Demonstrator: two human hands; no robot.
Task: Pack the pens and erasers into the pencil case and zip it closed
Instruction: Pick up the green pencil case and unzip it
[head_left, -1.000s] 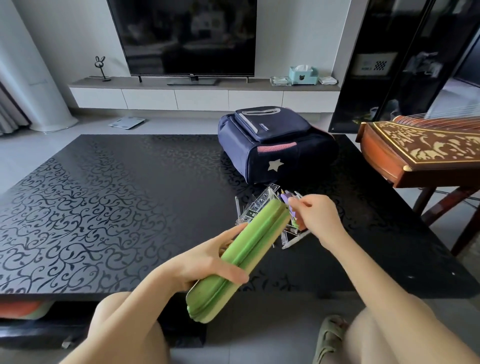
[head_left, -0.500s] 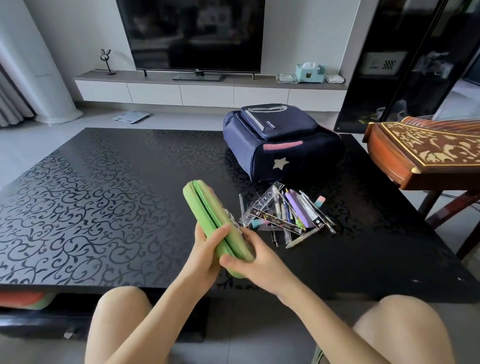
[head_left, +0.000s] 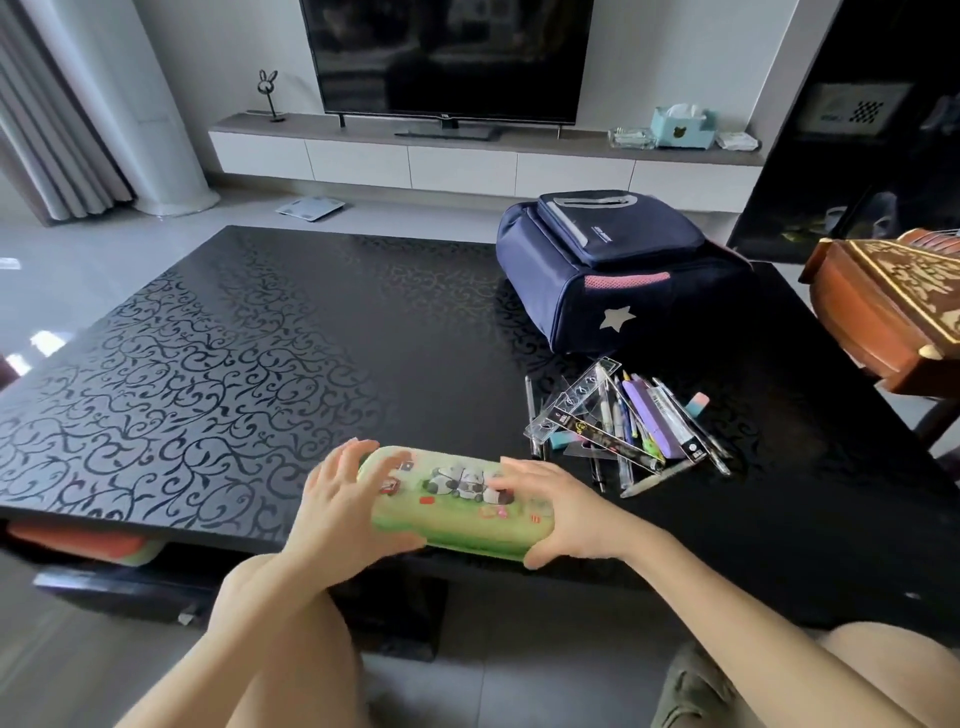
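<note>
Now both hands (head_left: 353, 512) on pencil case (head_left: 457, 501)

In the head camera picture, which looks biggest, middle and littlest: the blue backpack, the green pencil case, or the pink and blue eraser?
1. Blue backpack, biggest, even though it sits farther away.
2. Green pencil case, held at both ends by the left hand and right hand.
3. Pink and blue eraser, clearly littlest.

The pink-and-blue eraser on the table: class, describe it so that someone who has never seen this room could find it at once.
Start at the navy backpack on the black table; just in front of it lies a heap of pens and clear rulers. The eraser lies at the heap's right edge. It is a short block, half pink and half light blue, unlike the long thin pens beside it.
</note>
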